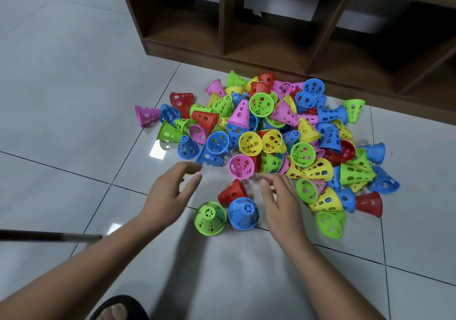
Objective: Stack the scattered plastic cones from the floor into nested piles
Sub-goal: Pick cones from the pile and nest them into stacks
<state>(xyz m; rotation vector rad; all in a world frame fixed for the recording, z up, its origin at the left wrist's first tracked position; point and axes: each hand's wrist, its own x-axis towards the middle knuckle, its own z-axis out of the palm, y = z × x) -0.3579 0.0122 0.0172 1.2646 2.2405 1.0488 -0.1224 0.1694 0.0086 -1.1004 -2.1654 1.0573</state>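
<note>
Nearest to me, a foot in a dark slipper [118,307] stands on the tiled floor [61,97]. Both hands reach forward with fingers spread and hold nothing: the left hand [167,194] and the right hand [281,203] hover on either side of a green cone [210,218] and a blue cone [243,213], which stand upright just beside each other. Behind them the pile of coloured cones [266,134] lies scattered before a wooden shelf [283,23].

- We saw a floor [61,78] of large pale grey glossy tiles with dark grout lines, catching bright window-like glare.
- We noted a dark brown wooden shelf unit [222,18] with open compartments standing on the floor.
</note>
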